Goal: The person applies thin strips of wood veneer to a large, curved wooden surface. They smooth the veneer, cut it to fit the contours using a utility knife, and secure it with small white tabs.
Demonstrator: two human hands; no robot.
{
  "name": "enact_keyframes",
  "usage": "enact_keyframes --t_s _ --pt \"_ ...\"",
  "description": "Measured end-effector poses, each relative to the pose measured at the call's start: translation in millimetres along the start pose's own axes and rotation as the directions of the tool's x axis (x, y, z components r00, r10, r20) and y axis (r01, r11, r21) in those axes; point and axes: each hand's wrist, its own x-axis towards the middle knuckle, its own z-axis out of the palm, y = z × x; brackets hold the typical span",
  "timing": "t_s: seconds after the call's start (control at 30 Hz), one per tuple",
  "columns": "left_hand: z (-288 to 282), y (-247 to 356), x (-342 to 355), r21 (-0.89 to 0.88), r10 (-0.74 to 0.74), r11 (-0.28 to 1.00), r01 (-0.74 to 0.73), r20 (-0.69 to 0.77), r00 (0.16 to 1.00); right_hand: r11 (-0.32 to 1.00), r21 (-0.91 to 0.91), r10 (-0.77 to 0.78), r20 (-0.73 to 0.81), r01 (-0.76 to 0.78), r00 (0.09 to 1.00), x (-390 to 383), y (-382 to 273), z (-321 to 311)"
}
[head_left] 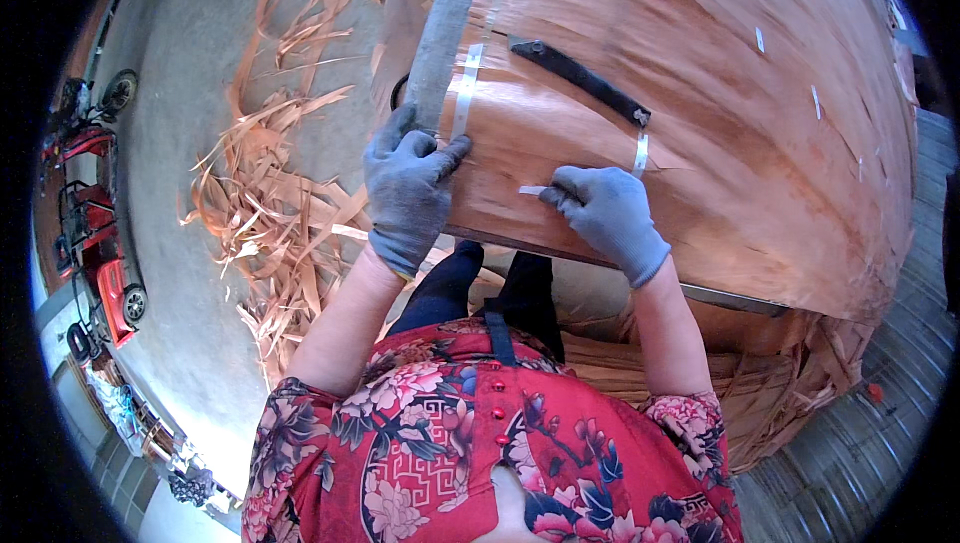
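A broad reddish-brown wood veneer sheet [560,128] lies before me, with short white tape pieces [467,90] stuck on it. My right hand [607,213], in a grey glove, is closed in a pinch on a small white tape strip [531,190] just above the sheet's near edge. My left hand [410,183], also gloved, lies at the sheet's left edge with its fingers apart. It touches the near end of a long grey flat bar [446,38]. A dark, narrow tool like a knife [580,81] rests on the sheet beyond my right hand.
Torn veneer strips [275,213] are heaped on the concrete floor [185,143] to the left. More veneer is stacked under the sheet, above a dark metal edge [735,300]. Red wheeled machines [105,263] stand at the far left. Ridged flooring [850,463] shows at right.
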Motion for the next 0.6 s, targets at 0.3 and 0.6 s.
enact_keyframes --t_s 0.3,0.6 --pt "0 1 -5 -0.024 -0.050 0.998 0.051 0.052 0.997 0.969 -0.193 0.174 0.096 -0.153 0.980 21 -24 -1" --pt "-10 48 -43 0.079 0.165 0.984 -0.161 -0.048 0.985 0.940 -0.209 0.295 0.109 -0.268 0.949 25 -25 -3"
